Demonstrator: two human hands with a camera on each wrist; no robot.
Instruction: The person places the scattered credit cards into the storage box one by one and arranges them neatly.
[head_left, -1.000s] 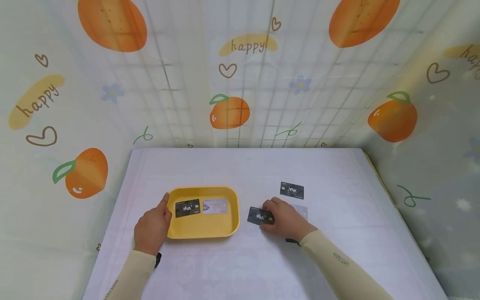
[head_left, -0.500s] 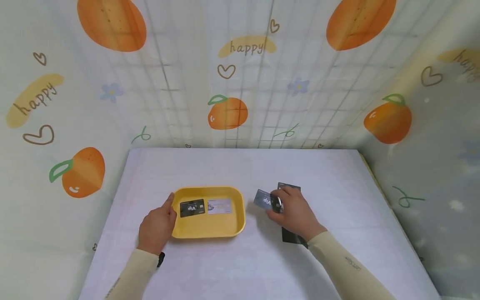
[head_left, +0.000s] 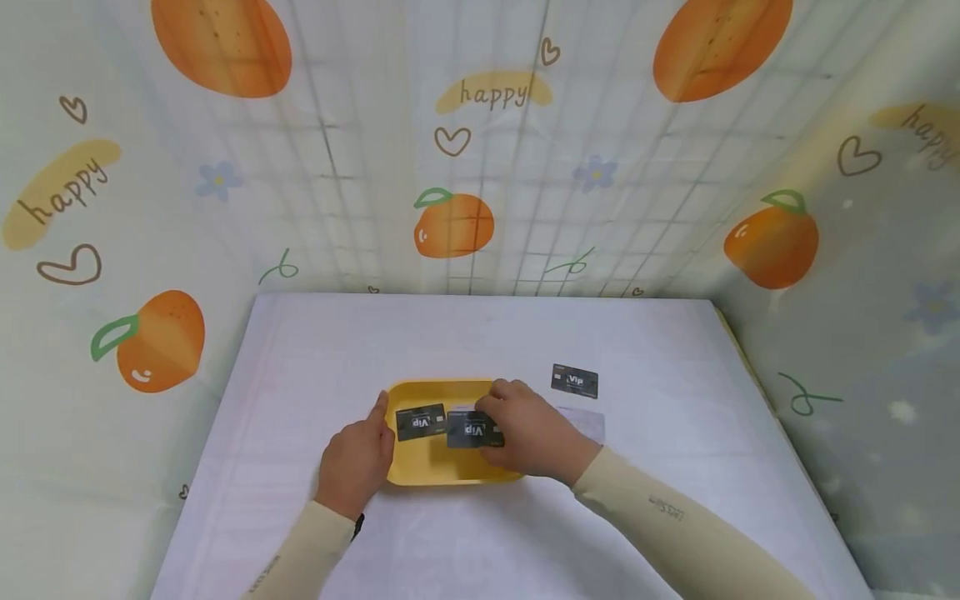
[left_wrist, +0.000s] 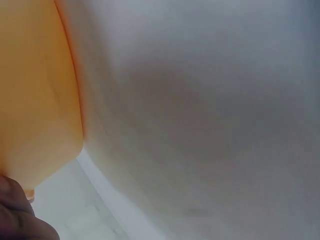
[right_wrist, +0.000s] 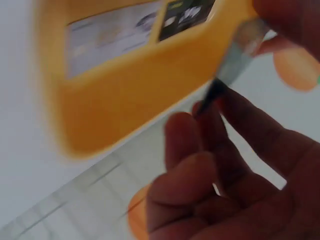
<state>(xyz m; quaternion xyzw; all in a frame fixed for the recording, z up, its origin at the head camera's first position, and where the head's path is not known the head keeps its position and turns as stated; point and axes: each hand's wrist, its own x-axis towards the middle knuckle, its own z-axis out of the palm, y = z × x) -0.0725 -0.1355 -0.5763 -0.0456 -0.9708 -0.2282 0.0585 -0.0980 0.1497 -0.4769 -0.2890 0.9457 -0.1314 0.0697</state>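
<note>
**Held black VIP card [head_left: 467, 429] points left from the right hand [head_left: 528, 433], over the yellow tray [head_left: 427, 468]**

In the head view we see the held card reaching out to the left of the right fingers, its long axis running left to right, nearly in line with the tray's long sides; the right hand grips it by its right-hand end, thumb on the near edge and fingers on the far one, closed down to the card's width. In the right wrist view we see it almost edge-on, apart from the tray floor; how high it hangs we cannot tell.

Under it in the head view, mostly covered, lies the pale card [right_wrist: 112, 37], which the right wrist view shows on the tray floor; just left of that lies the flat black VIP card [head_left: 421, 422], so the two make a row along the tray; the near strip of floor, toward us, is bare; we judge that any lowering turns on whether the held card sits above the pale one or nearer to us.

Our left hand [head_left: 356, 462] is at the tray's left end, index finger straight along the rim; whether it also pinches the wall we cannot tell. On the white tabletop [head_left: 652, 350], right of the tray, lie the far black VIP card [head_left: 575, 381] and a lilac-white card [head_left: 587, 422], partly hidden by the right hand.
</note>
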